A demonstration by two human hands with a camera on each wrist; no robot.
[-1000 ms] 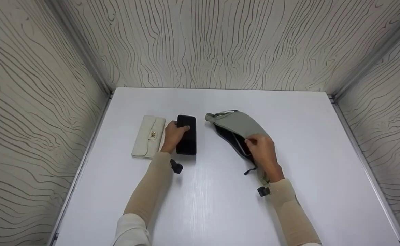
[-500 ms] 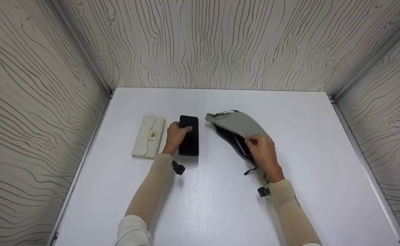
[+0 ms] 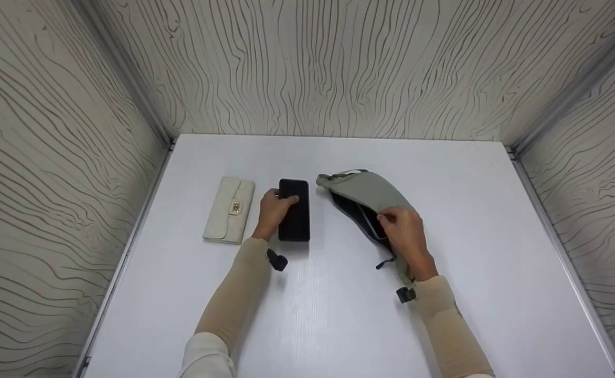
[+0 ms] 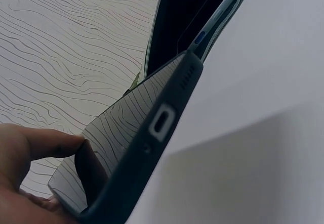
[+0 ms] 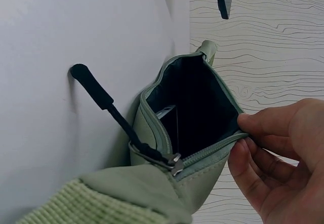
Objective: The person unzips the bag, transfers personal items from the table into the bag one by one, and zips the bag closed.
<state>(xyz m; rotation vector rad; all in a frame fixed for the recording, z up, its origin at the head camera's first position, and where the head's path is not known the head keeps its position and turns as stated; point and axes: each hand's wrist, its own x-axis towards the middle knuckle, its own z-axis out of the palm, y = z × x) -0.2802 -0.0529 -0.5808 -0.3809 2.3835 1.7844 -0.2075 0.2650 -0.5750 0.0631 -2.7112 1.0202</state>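
Note:
My left hand [image 3: 274,211] grips a black smartphone [image 3: 294,220] by its left side, the thumb lying over the screen. In the left wrist view the phone [image 4: 147,128] is tilted above the table, its charging port end facing the camera. My right hand [image 3: 404,233] pinches the upper edge of a sage-green waist bag [image 3: 373,190] and holds its zipped mouth apart. Inside the bag's dark opening, the right wrist view shows a second phone-like slab [image 5: 168,118] leaning against the near wall. Fingers [image 5: 266,123] and thumb meet on the zipper edge.
A cream quilted wallet [image 3: 229,210] with a gold clasp lies left of the left hand. The bag's black zipper pull [image 5: 93,87] sticks out over the white table [image 3: 307,315]. Wood-patterned panels [image 3: 318,68] stand along the back and both sides.
My left hand has carried the smartphone a little to the right, towards the bag, and slightly nearer me. The right hand and the bag have stayed in place.

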